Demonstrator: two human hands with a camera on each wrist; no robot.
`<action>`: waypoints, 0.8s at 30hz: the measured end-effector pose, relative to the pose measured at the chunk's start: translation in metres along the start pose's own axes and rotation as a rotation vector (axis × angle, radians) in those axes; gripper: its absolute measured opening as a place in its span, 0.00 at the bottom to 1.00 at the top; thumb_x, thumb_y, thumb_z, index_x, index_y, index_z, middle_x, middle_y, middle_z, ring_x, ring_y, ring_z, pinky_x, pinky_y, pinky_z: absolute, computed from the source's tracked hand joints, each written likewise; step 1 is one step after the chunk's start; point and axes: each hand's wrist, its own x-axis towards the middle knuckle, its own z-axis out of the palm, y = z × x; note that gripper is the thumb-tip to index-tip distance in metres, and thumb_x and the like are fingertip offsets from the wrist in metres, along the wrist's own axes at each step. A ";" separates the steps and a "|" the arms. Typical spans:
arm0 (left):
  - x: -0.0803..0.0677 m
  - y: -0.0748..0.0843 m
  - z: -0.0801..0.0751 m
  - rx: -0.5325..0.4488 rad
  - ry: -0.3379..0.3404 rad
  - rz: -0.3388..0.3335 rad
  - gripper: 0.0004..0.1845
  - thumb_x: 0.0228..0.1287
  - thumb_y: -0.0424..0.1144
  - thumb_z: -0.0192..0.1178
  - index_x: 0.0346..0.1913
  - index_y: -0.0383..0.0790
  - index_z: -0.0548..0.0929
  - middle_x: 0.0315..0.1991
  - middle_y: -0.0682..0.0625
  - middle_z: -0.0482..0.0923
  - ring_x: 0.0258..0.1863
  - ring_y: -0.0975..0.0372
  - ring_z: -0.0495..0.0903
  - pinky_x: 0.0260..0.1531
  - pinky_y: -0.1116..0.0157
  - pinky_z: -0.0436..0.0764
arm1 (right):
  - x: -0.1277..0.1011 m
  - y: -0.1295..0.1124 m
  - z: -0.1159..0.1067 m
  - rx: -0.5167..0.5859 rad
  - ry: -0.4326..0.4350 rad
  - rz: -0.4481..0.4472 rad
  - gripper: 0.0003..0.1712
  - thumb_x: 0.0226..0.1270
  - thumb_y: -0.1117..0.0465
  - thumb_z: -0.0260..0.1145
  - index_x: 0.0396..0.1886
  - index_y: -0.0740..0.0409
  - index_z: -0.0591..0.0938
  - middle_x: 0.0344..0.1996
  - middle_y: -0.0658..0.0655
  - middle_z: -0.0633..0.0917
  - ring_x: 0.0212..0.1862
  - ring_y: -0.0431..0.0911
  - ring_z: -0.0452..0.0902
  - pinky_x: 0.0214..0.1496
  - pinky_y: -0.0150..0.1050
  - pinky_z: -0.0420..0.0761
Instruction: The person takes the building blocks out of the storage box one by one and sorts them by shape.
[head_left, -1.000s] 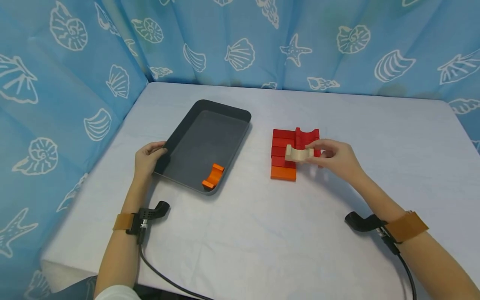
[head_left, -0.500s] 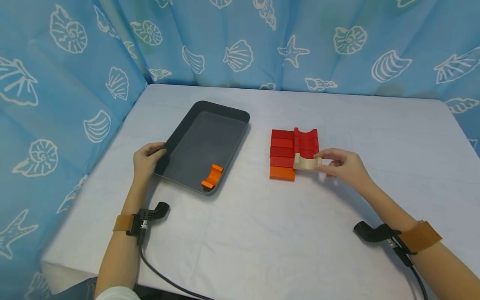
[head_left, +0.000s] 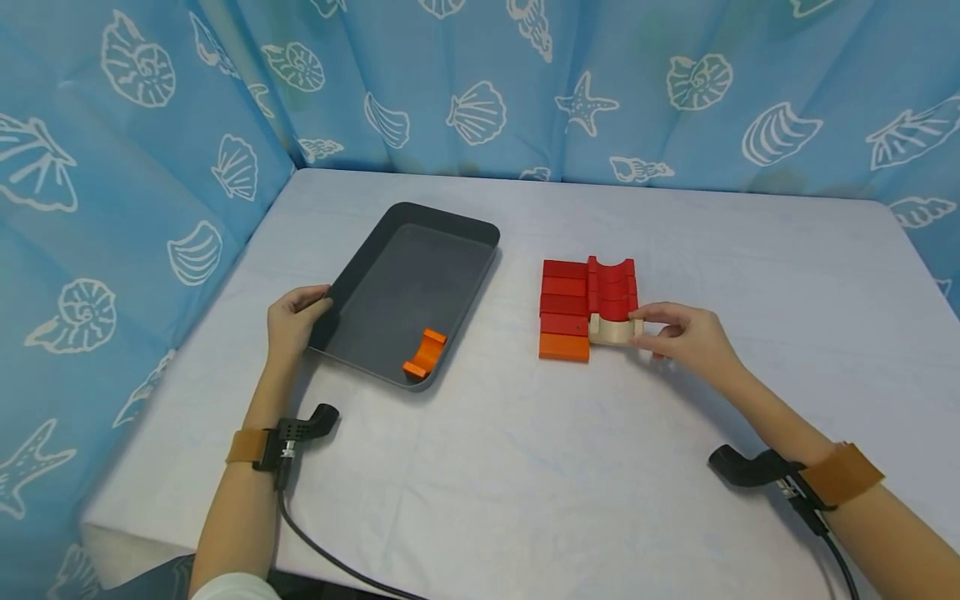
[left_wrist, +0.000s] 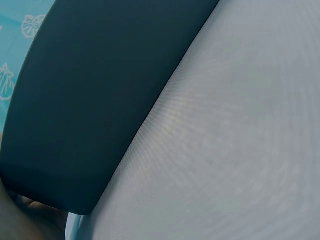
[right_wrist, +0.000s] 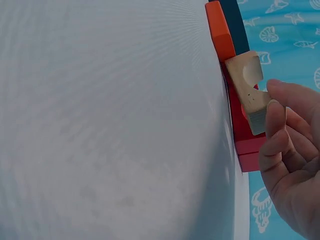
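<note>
Pinching a pale wooden arch block point(head_left: 612, 330) by its right end, the right hand point(head_left: 686, 337) sits right of centre in the head view — thumb and fingertips point(right_wrist: 275, 111) closed on the piece, the other fingers curled loosely behind. The block lies on the table point(head_left: 525, 467), its curved notch facing up, pressed against the near end of a row of red arch blocks point(head_left: 615, 287) and just right of an orange flat block point(head_left: 564, 347). Red flat blocks point(head_left: 564, 296) fill the column above the orange one. Left of centre, a dark grey tray point(head_left: 360, 271) rests at an angle; the left hand point(head_left: 292, 321) grips its near-left corner, fingers curled over the rim. One orange arch block point(head_left: 426, 352) lies inside the tray at its lower right corner — well apart from the block group. Blue seashell-print curtain point(head_left: 480, 83) closes off the upper frame.
</note>
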 end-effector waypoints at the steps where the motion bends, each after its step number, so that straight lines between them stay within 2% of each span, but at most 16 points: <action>1: 0.000 0.000 0.000 -0.003 0.000 -0.001 0.14 0.55 0.29 0.59 0.44 0.24 0.77 0.29 0.64 0.77 0.33 0.70 0.76 0.39 0.72 0.72 | 0.000 0.000 0.000 -0.010 0.001 -0.005 0.22 0.53 0.57 0.68 0.47 0.62 0.78 0.31 0.60 0.81 0.19 0.46 0.76 0.21 0.34 0.72; 5: 0.000 0.000 0.000 -0.010 0.000 -0.004 0.14 0.55 0.29 0.60 0.44 0.24 0.77 0.29 0.63 0.78 0.34 0.70 0.76 0.39 0.72 0.72 | -0.001 -0.002 0.001 -0.041 0.006 -0.030 0.21 0.52 0.59 0.69 0.46 0.61 0.79 0.22 0.57 0.81 0.17 0.46 0.75 0.18 0.33 0.70; 12: -0.001 -0.001 0.000 0.005 0.005 -0.013 0.14 0.54 0.29 0.60 0.45 0.26 0.78 0.30 0.61 0.78 0.34 0.70 0.76 0.40 0.71 0.72 | 0.001 -0.005 0.003 -0.143 0.061 -0.159 0.18 0.48 0.63 0.71 0.41 0.62 0.81 0.32 0.56 0.78 0.22 0.45 0.70 0.20 0.28 0.70; 24: -0.001 0.001 0.001 -0.015 0.004 -0.014 0.14 0.54 0.28 0.59 0.44 0.24 0.77 0.30 0.61 0.78 0.34 0.69 0.76 0.40 0.71 0.72 | 0.007 -0.001 0.006 -0.159 0.059 -0.151 0.18 0.47 0.62 0.72 0.39 0.63 0.80 0.22 0.53 0.75 0.19 0.44 0.69 0.17 0.29 0.67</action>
